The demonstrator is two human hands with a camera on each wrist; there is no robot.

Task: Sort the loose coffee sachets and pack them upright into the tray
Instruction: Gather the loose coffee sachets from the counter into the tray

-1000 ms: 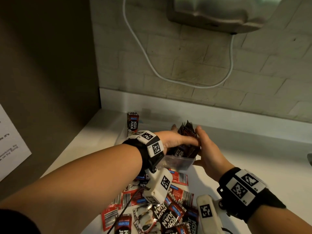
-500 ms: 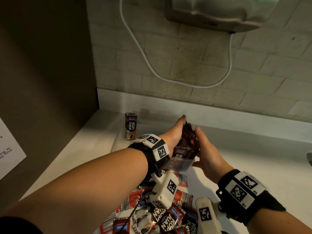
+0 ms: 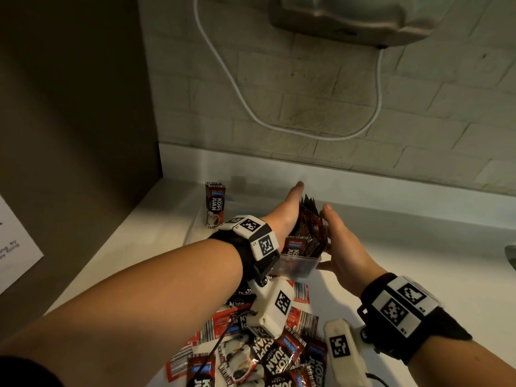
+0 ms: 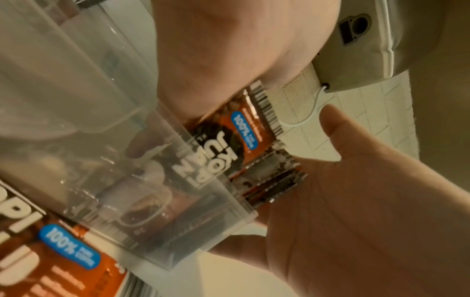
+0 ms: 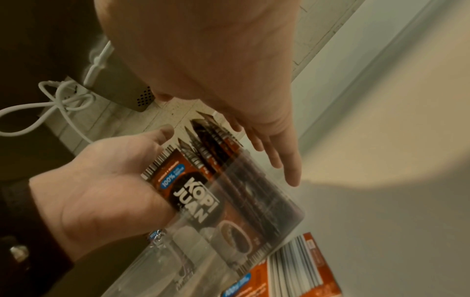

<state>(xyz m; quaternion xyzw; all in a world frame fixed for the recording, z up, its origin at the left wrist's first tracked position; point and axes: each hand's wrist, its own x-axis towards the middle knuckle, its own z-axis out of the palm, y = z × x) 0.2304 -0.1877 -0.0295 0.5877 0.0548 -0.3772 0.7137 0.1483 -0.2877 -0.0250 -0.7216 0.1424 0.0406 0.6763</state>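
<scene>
A clear plastic tray stands on the white counter with several dark red Kopi Juan sachets upright in it. My left hand lies flat with straight fingers against the left face of the stack. My right hand lies flat against its right face, so the stack is squeezed between both palms. In the right wrist view the sachets sit in the tray between the left hand and the right fingers. Loose sachets lie piled near me.
One sachet stands upright alone at the back left of the counter. A dark side wall closes the left, with a paper sheet on it. A hand dryer and its white cable hang on the brick wall.
My left hand's fingers, curled over the top of the stack a second ago, have straightened and now lie flat along its left side. The right hand stays against the right side.
</scene>
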